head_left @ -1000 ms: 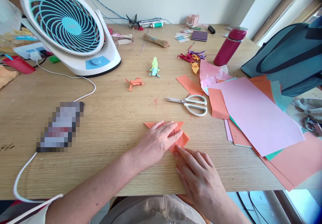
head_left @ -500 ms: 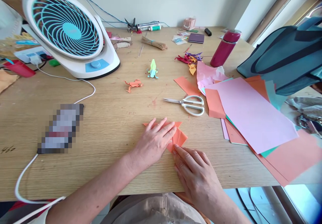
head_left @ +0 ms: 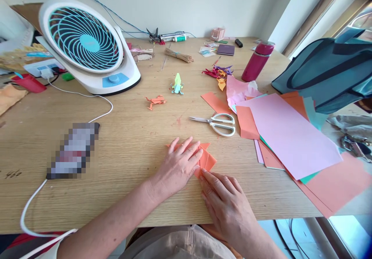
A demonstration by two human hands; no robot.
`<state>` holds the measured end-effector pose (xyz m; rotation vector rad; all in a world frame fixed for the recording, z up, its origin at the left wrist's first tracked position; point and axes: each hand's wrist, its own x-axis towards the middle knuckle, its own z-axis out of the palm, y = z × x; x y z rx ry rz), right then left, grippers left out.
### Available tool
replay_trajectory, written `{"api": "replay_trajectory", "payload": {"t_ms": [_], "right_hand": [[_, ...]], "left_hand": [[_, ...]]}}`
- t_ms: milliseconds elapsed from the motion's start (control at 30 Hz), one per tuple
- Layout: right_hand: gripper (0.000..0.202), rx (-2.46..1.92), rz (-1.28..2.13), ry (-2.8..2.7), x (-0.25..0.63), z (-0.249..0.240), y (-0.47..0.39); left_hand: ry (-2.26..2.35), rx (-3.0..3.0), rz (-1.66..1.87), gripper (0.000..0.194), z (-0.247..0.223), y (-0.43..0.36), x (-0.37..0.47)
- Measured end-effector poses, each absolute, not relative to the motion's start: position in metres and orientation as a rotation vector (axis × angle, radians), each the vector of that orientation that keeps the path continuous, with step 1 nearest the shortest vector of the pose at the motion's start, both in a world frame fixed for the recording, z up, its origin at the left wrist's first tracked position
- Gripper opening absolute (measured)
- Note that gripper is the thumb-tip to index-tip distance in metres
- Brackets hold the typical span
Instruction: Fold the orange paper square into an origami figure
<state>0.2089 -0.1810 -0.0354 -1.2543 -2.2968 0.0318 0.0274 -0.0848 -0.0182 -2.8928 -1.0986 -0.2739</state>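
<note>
Resting at the near corner of the folded orange paper (head_left: 208, 160), the right hand (head_left: 225, 197) has gathered fingertips; pinching cannot be confirmed. The left hand (head_left: 180, 163), fingers spread, covers the paper's left part. Advised: left hand steady, edges aligned, crease firm. Beyond the grip: scissors (head_left: 210, 120), then 2 paper figures (head_left: 157, 100).

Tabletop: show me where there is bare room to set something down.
Bare wood lies between the pixelated device, the left hand and the orange figure; a smaller patch separates the right hand from the paper sheets. It is crowded at the right, where the sheets, bottle and bag cluster; the folded orange paper lies at the hands.
</note>
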Motion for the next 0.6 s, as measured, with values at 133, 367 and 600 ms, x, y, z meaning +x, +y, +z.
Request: {"api": "replay_trajectory", "payload": {"t_ms": [133,367,600], "right_hand": [[0.033,-1.252,0.037,-2.289,0.209,-0.037,-0.181],[0.033,-1.238,0.053,-2.274,0.208,-0.036,-0.18],[0.032,-1.243,0.046,-2.258,0.208,-0.032,-0.179]], "left_hand": [[-1.185,-2.867,-0.262,0.035,-0.014,-0.087,0.029],[-1.151,-2.919,-0.169,0.04,-0.01,-0.083,0.033],[-1.264,-2.892,-0.096,0.047,-0.008,-0.08,0.041]]}}
